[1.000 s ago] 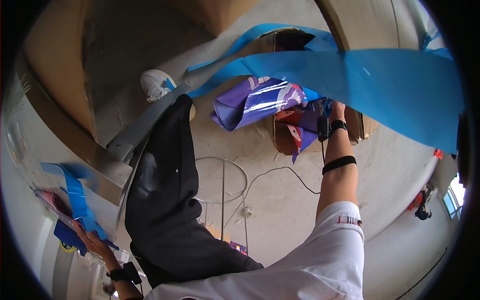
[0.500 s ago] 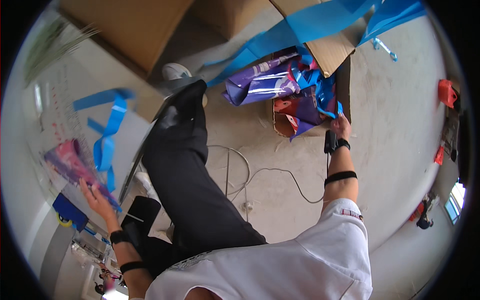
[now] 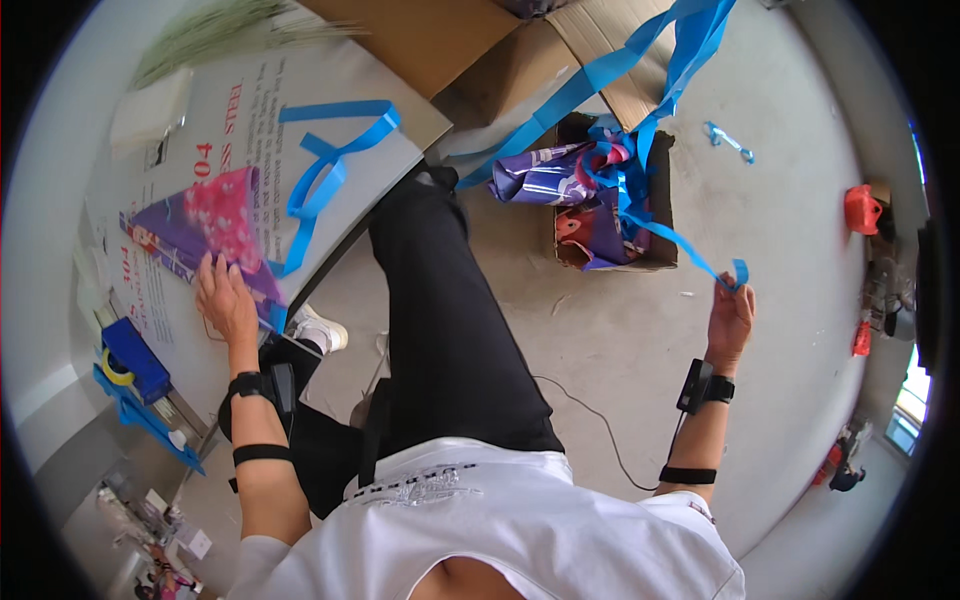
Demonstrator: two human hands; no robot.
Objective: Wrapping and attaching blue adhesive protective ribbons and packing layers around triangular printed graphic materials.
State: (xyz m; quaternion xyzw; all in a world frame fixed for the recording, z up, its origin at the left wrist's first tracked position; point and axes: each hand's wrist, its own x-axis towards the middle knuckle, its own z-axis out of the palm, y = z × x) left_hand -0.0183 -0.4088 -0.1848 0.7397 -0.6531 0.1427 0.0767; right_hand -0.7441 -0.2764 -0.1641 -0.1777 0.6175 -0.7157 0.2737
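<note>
My left hand (image 3: 228,300) lies flat, fingers spread, on a triangular purple and pink pennant (image 3: 222,215) on the table at left. A blue ribbon (image 3: 325,185) trails in loops from the pennant's edge across the tabletop. On the right, my right hand (image 3: 732,318) pinches the end of a thin blue strip (image 3: 685,248) stretched from a small cardboard box (image 3: 664,185) on the floor. Crumpled purple and red pennants (image 3: 540,178) and tangled blue ribbon fill that box. Some of the purple material hangs over its left side.
Larger cardboard boxes (image 3: 420,45) stand at the top, with wide blue ribbon (image 3: 590,85) draped by a flap. A blue tape dispenser (image 3: 140,360) sits at the table's near side. A cable (image 3: 610,430) runs along the floor. A blue scrap (image 3: 728,142) lies beyond the box.
My right hand has drawn away from the box toward me, pulling the blue strip out taut. My left hand stays on the pennant, which now lies flatter on the table.
</note>
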